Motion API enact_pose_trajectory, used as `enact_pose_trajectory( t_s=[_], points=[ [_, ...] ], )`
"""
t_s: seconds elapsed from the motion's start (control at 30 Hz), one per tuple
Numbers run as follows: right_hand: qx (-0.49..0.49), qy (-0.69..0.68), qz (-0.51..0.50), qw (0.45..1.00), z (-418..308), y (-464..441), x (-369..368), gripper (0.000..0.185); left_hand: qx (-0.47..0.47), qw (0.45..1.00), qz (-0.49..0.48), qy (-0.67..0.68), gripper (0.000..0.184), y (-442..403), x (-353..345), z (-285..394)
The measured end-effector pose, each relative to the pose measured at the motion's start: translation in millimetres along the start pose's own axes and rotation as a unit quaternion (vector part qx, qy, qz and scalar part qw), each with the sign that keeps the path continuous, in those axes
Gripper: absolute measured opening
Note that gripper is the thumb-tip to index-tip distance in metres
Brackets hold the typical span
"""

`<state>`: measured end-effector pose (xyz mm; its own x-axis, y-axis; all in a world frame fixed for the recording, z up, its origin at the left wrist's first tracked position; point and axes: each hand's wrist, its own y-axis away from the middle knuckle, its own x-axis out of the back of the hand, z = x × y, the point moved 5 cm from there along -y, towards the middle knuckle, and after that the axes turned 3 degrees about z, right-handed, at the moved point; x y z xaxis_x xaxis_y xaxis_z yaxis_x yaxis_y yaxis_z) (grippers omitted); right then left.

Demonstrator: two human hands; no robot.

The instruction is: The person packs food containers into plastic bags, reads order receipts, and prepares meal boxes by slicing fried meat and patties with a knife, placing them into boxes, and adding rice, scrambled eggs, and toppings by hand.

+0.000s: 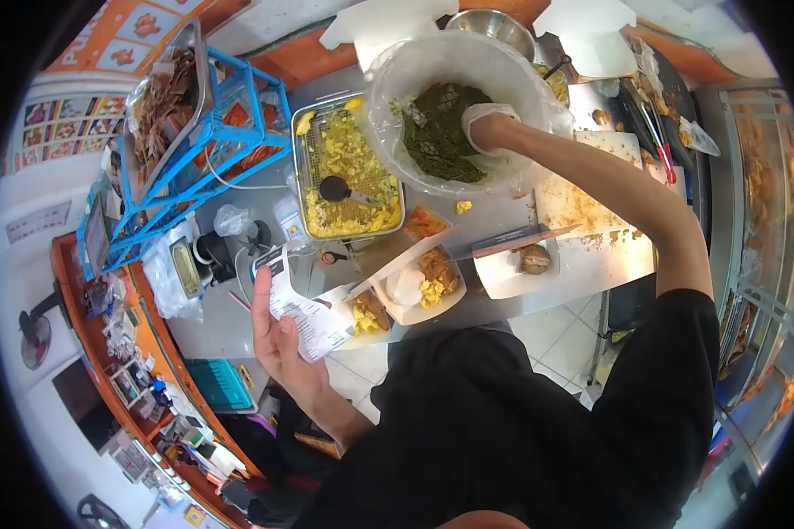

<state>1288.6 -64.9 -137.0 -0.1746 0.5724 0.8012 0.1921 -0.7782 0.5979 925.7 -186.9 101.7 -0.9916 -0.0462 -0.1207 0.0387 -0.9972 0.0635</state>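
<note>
My left hand (282, 348) grips a printed paper receipt (300, 309) between thumb and fingers, left of the food boxes. My right hand (492, 130), wrapped in a whitish plastic glove or bag, reaches into a large clear-lined tub (385, 70) of dark green chopped leaves (439, 132). Its fingers are hidden, so what they hold does not show. Below stand open paper boxes: one (406, 313) with rice, yellow egg bits and a brown fried piece, another (494, 280) with a brown piece inside. A third food portion (368, 316) sits partly behind the receipt.
A wire-rack tray (400, 207) of yellow egg bits, with a black-handled tool (335, 188) on it, lies left of the tub. A knife (525, 240) rests across a box beside a stained cutting board (591, 203). Blue shelving (238, 132) stands left; a glass case (759, 203) right.
</note>
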Motion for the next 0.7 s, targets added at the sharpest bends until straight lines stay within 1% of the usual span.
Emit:
enact_pose_trajectory(
  t_s=[0.03, 0.07, 0.1, 0.17, 0.23, 0.3, 0.33, 0.37, 0.43, 0.47, 0.5, 0.57, 0.63, 0.7],
  points=[
    [0.047, 0.016, -0.029, 0.998, -9.7, 0.2, -2.4, 0.018, 0.0, 1.0, 0.007, 0.011, 0.062, 0.1, 2.7, -1.8],
    [0.072, 0.005, -0.034, 0.997, -7.2, -6.0, -11.8, 0.019, 0.0, 1.0, 0.013, 0.022, 0.063, 0.6, 5.1, -3.1],
    [0.082, -0.028, -0.072, 0.994, -1.7, -13.5, -21.8, 0.02, 0.003, 1.0, 0.009, 0.026, 0.063, 0.9, 6.2, -3.0],
    [0.043, -0.129, -0.173, 0.975, -14.6, 6.9, 4.6, 0.022, 0.009, 0.999, 0.002, 0.034, 0.063, 2.0, 7.7, -1.6],
    [0.037, -0.143, -0.2, 0.968, -20.7, 14.0, 13.2, 0.025, 0.007, 1.0, 0.011, 0.023, 0.059, 3.4, 9.2, -4.5],
    [0.131, -0.065, -0.098, 0.984, -13.4, -7.7, -30.2, 0.024, -0.001, 1.0, 0.024, -0.002, 0.057, 2.6, 8.0, -6.5],
    [0.177, -0.025, -0.044, 0.983, -12.9, -14.4, -43.9, 0.024, -0.008, 0.999, 0.034, -0.021, 0.056, 2.3, 4.7, -7.1],
    [0.142, -0.023, -0.052, 0.988, -19.7, -3.6, -34.6, 0.023, -0.015, 0.998, 0.045, -0.041, 0.055, 2.0, 1.0, -7.2],
    [0.072, -0.019, -0.066, 0.995, -37.9, 20.1, -21.3, 0.022, 0.051, 0.987, -0.012, -0.149, 0.047, -2.5, -5.6, -19.9],
    [0.069, 0.02, -0.135, 0.988, -44.5, 15.7, -33.8, 0.016, 0.042, 0.98, -0.042, -0.19, 0.046, -7.7, -12.0, -33.0],
    [0.095, 0.017, -0.123, 0.988, -50.7, 14.1, -38.3, 0.015, 0.031, 0.97, -0.072, -0.23, 0.046, -14.1, -22.1, -49.6],
    [0.107, -0.018, -0.112, 0.988, -56.4, 15.5, -42.8, 0.014, 0.101, 0.968, -0.115, -0.198, 0.046, -19.5, -36.9, -93.8],
    [0.084, -0.087, -0.108, 0.987, -55.6, 21.8, -41.2, 0.013, 0.127, 0.95, -0.165, -0.232, 0.047, -24.7, -59.5, -120.8],
    [0.051, -0.168, -0.104, 0.979, -52.2, 28.6, -39.1, 0.013, 0.151, 0.945, -0.169, -0.234, 0.047, -27.1, -71.8, -128.0]
  ],
)
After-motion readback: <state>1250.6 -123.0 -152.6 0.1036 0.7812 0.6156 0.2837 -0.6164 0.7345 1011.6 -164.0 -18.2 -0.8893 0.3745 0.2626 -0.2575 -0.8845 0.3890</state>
